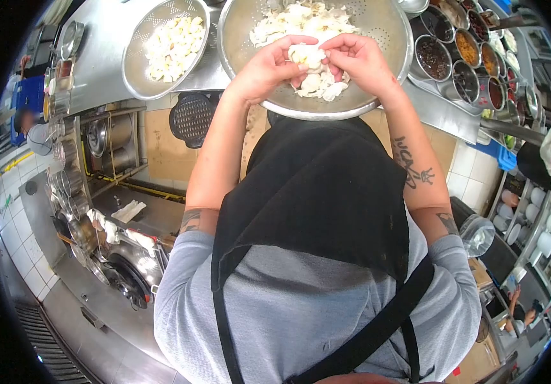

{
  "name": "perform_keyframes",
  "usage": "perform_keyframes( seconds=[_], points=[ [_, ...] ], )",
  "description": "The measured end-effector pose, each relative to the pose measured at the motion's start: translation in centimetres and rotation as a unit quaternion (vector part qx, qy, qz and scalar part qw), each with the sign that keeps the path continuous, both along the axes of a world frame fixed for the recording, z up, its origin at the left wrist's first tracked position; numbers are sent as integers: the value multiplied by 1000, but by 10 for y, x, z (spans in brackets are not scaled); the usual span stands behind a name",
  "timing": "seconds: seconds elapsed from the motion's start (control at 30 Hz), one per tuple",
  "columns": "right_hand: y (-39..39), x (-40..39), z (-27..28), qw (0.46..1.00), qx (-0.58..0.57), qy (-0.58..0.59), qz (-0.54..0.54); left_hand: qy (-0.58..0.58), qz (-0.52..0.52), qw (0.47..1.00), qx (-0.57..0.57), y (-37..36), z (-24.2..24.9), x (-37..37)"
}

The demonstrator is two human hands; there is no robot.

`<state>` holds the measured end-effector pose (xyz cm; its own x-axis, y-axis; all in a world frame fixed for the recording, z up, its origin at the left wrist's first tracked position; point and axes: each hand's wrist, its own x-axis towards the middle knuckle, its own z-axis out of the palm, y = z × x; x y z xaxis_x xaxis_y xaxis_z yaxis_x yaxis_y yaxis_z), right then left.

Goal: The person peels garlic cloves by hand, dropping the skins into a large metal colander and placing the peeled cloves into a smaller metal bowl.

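Two hands of yours meet above the large colander, near the side of it which is closest to your body. Your left hand has its fingers bent and pinches the pale lump between thumb and fingertips. Your right hand comes from the other side, also with bent fingers, and pinches at the same pale lump, so the tips of both hands are close together around it. Of what food it is exactly, I cannot tell.

Below your hands, inside the large colander, there is a small group of whitish pieces, and a bigger heap of similar pieces lies at the far side. To the left, apart from your hands, the smaller colander holds many cream-coloured pieces, which look smoother. Both colanders are of metal with small holes, and they reach over the near edge of the steel counter.

On the right, beside the large colander, stand several round metal containers with dark, orange and red contents. You wear a black apron over a grey shirt. Further away at the left side, another person is partly visible.
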<state>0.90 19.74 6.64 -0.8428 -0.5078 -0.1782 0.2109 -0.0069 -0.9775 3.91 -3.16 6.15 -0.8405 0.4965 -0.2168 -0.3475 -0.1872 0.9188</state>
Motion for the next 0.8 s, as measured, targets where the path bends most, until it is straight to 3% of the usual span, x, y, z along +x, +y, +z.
perform_keyframes(
  seconds=[0.17, 0.3, 0.4, 0.6, 0.8],
  points=[
    [-10, 3, 0, 990, 93, 56, -87, -99, 90, 984, 121, 7, 13, 5],
    [-15, 6, 6, 988, 86, 43, -117, -89, 112, 985, 92, 8, 8, 3],
    [-22, 11, 19, 990, 128, -8, -65, -69, 130, 987, 71, 7, -6, 1],
    [-19, 11, -4, 997, -33, -16, -74, -82, 181, 975, 104, 22, -10, 5],
    [-19, 12, -5, 995, -43, -15, -92, -51, 214, 972, 86, 29, -6, 5]
  ],
)
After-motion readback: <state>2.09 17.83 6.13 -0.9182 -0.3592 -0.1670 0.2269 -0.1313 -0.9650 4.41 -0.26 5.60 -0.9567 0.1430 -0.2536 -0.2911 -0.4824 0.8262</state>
